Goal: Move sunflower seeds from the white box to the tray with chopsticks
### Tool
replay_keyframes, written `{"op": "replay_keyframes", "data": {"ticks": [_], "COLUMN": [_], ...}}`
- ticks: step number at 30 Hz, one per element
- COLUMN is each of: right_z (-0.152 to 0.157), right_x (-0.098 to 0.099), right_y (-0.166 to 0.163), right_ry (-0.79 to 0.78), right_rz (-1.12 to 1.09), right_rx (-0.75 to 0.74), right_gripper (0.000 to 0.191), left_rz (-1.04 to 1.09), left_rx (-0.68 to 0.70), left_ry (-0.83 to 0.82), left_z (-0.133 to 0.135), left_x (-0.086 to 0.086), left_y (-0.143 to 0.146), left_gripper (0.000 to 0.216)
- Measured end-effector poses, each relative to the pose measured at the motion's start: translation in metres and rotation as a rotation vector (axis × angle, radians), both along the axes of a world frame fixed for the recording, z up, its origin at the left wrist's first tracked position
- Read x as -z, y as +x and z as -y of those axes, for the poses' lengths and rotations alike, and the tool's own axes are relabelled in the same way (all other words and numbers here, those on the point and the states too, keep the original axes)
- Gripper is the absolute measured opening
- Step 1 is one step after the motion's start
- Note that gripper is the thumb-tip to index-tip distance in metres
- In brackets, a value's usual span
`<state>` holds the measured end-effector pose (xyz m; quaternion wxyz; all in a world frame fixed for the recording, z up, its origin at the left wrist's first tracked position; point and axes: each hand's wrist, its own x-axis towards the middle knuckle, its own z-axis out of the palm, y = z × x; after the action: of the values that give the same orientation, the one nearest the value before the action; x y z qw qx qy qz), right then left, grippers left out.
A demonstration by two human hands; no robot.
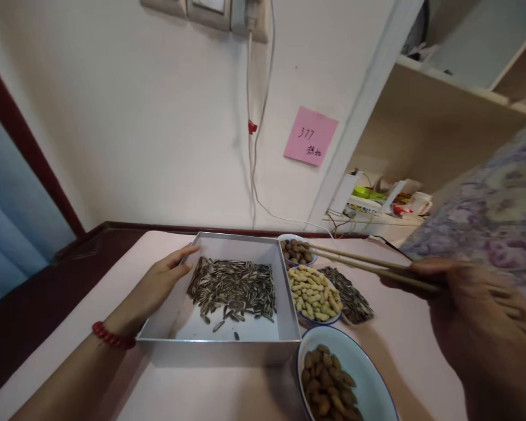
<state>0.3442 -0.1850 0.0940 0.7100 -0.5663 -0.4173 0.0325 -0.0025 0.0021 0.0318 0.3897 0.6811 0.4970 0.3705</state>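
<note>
our hands hover over a pink table beneath a white wall: left hand loosely open, touching the seed box; right hand closed around chopsticks.

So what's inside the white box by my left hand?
In the white box, striped sunflower seeds lie piled across the far half, with a few strays on the bare floor nearer. The pile hides the floor beneath it.
</note>
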Motion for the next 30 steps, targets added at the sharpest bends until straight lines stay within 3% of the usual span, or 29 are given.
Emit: {"op": "replay_keyframes", "data": {"ticks": [2, 5, 9, 12, 20, 30], "right_z": [0.007, 0.010, 0.004, -0.002, -0.004, -0.032], "right_x": [-0.002, 0.009, 0.033, 0.037, 0.012, 0.021], "right_y": [0.015, 0.039, 0.060, 0.060, 0.011, -0.073], "right_ry": [0.027, -0.037, -0.134, -0.138, -0.053, -0.364], "right_rz": [-0.022, -0.016, -0.033, -0.033, 0.024, 0.385], "right_rx": [0.097, 0.194, 0.180, 0.157, 0.009, -0.519], "right_gripper": [0.023, 0.031, 0.041, 0.041, 0.029, 0.026], "left_rz": [-0.019, -0.058, -0.087, -0.083, -0.013, 0.120], "left_rx": [-0.003, -0.007, 0.003, 0.008, -0.005, 0.013], "left_ry": [0.013, 0.020, 0.013, 0.004, -0.009, -0.034], "left_z": [-0.003, -0.007, -0.010, -0.010, -0.004, 0.005], "left_x": [0.001, 0.004, 0.006, 0.007, 0.004, 0.009], "left_y": [-0.001, -0.003, -0.006, -0.007, -0.002, -0.001], "left_gripper": [0.052, 0.052, 0.050, 0.049, 0.053, 0.047]}}
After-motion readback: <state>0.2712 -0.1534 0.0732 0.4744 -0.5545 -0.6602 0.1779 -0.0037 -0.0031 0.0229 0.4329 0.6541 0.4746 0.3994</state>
